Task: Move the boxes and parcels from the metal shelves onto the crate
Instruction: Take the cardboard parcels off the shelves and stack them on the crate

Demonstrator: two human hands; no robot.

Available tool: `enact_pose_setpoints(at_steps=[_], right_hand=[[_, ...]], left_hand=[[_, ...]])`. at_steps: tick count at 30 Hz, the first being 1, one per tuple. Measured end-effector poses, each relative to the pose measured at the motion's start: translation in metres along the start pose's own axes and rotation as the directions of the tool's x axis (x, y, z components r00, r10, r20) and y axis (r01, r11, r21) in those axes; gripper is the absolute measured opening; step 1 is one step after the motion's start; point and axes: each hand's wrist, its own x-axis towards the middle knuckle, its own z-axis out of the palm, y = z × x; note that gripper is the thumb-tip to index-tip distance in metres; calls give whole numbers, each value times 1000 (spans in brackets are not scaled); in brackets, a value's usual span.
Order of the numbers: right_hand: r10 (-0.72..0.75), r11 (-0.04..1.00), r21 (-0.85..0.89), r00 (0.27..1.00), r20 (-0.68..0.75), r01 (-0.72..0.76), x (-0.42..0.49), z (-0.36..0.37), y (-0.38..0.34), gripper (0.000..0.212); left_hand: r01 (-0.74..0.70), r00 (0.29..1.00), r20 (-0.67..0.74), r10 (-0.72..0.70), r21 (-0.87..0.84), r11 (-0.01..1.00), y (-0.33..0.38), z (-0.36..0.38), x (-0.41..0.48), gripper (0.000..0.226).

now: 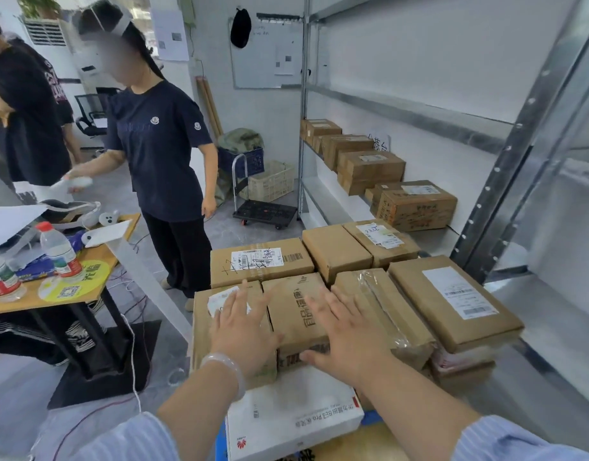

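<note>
Head view: hovering both hands, left hand (pixel 243 327) & right hand (pixel 346 337), fingers spread, gripping nothing, over stacked boxes (pixel 296 314) w/ crate hidden beneath; prob. settling pile, next needing reach to shelf boxes (pixel 412 204).

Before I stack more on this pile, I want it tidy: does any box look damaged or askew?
One does: the taped box, right of the right hand, has wrinkled clear tape lifting along its top. The white box sits skewed under the stack.
</note>
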Motion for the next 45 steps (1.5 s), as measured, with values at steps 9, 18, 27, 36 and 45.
enact_pose_setpoints(at_steps=[9, 18, 27, 36, 45], right_hand=[[438, 886, -77, 878, -192, -458, -119, -51, 30, 94], [864, 470, -128, 485, -135, -873, -332, -63, 13, 100], [970, 123, -120, 145, -197, -985, -543, -99, -31, 103], [943, -266, -92, -239, -232, -959, -804, -137, -89, 101], [878, -412, 8, -399, -265, -911, -966, -156, -123, 91]], left_hand=[[-563, 826, -22, 563, 5, 826, 136, 10, -14, 81], [-878, 456, 100, 884, -114, 466, 261, 47, -148, 86], [-967, 103, 159, 982, -216, 137, 367, 42, -335, 87], [-943, -168, 139, 976, -312, -118, 462, 39, -596, 87], [-891, -322, 188, 928, -392, -229, 515, 55, -770, 84]])
